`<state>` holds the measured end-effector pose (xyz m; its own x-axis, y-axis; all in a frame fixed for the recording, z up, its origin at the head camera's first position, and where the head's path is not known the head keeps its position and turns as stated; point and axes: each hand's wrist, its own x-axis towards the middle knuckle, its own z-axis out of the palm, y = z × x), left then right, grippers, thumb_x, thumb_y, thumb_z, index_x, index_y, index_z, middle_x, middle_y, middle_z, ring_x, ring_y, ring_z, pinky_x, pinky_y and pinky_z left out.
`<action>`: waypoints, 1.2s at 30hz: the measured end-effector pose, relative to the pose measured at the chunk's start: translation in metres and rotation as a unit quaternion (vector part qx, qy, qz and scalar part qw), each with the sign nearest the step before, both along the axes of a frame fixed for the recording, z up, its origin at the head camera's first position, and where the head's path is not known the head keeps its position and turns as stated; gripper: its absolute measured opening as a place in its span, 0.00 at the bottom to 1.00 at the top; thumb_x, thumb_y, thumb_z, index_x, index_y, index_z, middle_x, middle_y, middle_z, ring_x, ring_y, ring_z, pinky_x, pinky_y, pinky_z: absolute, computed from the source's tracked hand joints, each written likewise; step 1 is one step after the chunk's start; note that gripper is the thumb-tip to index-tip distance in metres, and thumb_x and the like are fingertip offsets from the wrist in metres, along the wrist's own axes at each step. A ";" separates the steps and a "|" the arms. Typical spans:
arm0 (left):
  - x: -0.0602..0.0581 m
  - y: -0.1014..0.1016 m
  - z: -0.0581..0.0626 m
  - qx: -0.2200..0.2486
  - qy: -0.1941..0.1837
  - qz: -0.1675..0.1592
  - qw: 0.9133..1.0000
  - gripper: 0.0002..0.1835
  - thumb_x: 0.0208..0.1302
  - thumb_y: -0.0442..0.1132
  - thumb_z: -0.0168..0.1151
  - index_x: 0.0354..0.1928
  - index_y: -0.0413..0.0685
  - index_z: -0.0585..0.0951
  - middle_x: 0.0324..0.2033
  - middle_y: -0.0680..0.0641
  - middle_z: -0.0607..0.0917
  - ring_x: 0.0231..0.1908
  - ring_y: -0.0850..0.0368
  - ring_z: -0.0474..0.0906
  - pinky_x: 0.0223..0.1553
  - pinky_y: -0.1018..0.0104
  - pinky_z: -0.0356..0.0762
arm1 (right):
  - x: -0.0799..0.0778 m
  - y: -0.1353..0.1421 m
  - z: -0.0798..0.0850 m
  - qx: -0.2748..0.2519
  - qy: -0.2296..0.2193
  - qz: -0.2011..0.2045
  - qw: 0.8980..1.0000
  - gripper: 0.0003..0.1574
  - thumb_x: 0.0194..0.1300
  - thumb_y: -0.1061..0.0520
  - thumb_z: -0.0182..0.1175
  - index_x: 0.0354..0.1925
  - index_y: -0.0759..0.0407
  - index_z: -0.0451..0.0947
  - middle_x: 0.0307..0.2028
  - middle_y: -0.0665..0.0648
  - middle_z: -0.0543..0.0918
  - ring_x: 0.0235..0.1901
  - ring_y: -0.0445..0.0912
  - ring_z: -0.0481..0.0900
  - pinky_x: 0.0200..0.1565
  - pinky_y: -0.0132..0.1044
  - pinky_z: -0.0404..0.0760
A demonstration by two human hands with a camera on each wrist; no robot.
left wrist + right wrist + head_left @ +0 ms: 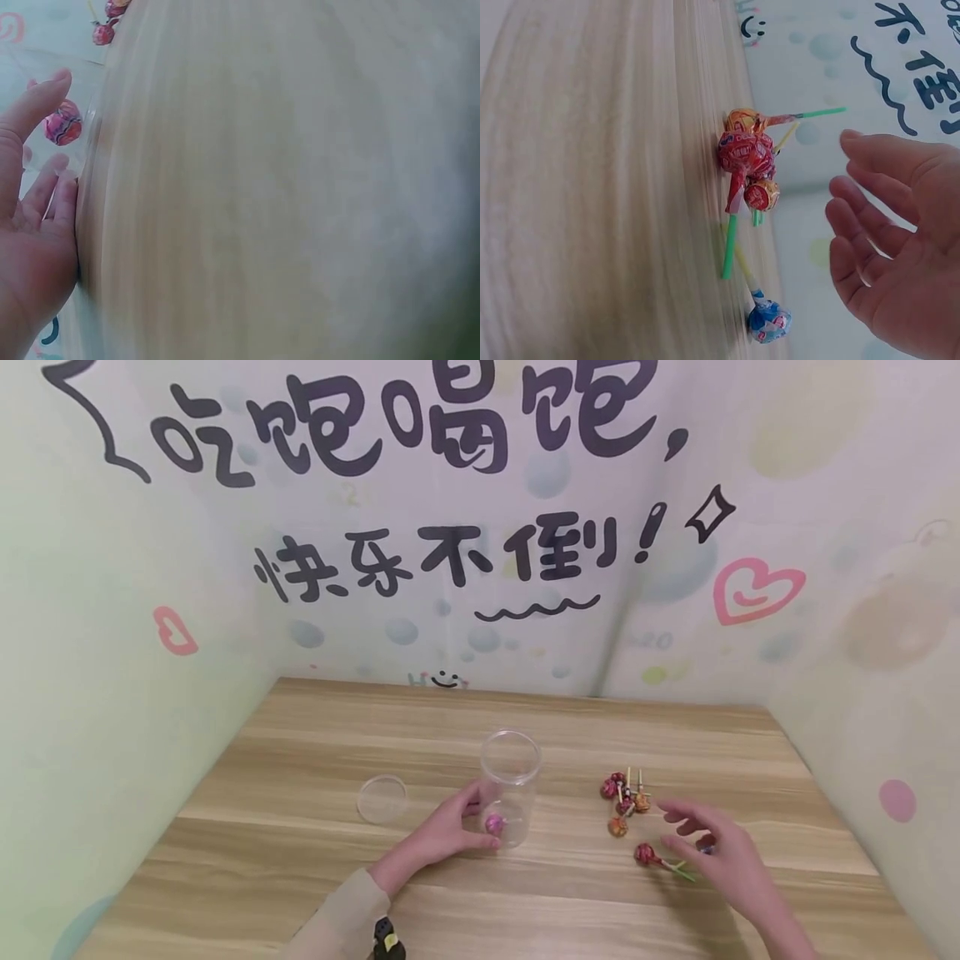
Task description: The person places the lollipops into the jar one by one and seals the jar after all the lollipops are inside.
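A clear plastic jar [517, 793] stands upright without its lid, with a pink-wrapped lollipop [64, 123] at its bottom. My left hand [447, 828] holds the jar low on its left side, thumb in front and fingers behind. Over to the right, my right hand [716, 856] hovers above the table, fingers loosely bent and nothing in its grasp. Under it lie a red lollipop [646, 854] with a green stick and a blue lollipop [769, 321], which the hand mostly hides in the head view. Just beyond is a cluster of red and orange lollipops [626, 806].
A round clear lid [382, 799] lies flat on the wood-grain table [300, 868], left of the jar. Printed walls [450, 643] enclose the table at the back and both sides.
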<state>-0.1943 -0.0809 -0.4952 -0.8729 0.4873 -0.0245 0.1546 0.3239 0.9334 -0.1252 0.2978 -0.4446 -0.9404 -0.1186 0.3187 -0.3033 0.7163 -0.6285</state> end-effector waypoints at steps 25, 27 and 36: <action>0.000 -0.001 0.001 -0.002 0.007 0.000 1.000 0.43 0.52 0.39 0.76 0.70 0.47 0.65 0.66 0.37 0.73 0.64 0.38 0.73 0.69 0.41 0.67 | 0.003 0.003 -0.022 0.081 -0.169 -0.013 0.982 0.24 0.48 0.60 0.74 0.47 0.58 0.82 0.37 0.51 0.85 0.33 0.34 0.78 0.37 0.26 0.80; 0.001 -0.001 0.001 -0.002 0.006 0.002 1.000 0.43 0.52 0.39 0.76 0.70 0.46 0.65 0.66 0.37 0.73 0.64 0.37 0.73 0.69 0.41 0.66 | 0.002 0.004 -0.023 0.079 -0.175 -0.010 0.981 0.20 0.49 0.62 0.73 0.44 0.57 0.83 0.35 0.50 0.85 0.32 0.32 0.77 0.35 0.26 0.79; 0.002 0.000 0.001 0.001 0.006 0.004 1.000 0.44 0.52 0.38 0.76 0.70 0.46 0.65 0.66 0.38 0.73 0.64 0.38 0.73 0.69 0.41 0.67 | -0.002 0.009 -0.021 0.082 -0.178 0.022 0.980 0.12 0.52 0.63 0.71 0.38 0.57 0.85 0.31 0.49 0.86 0.28 0.29 0.75 0.31 0.25 0.79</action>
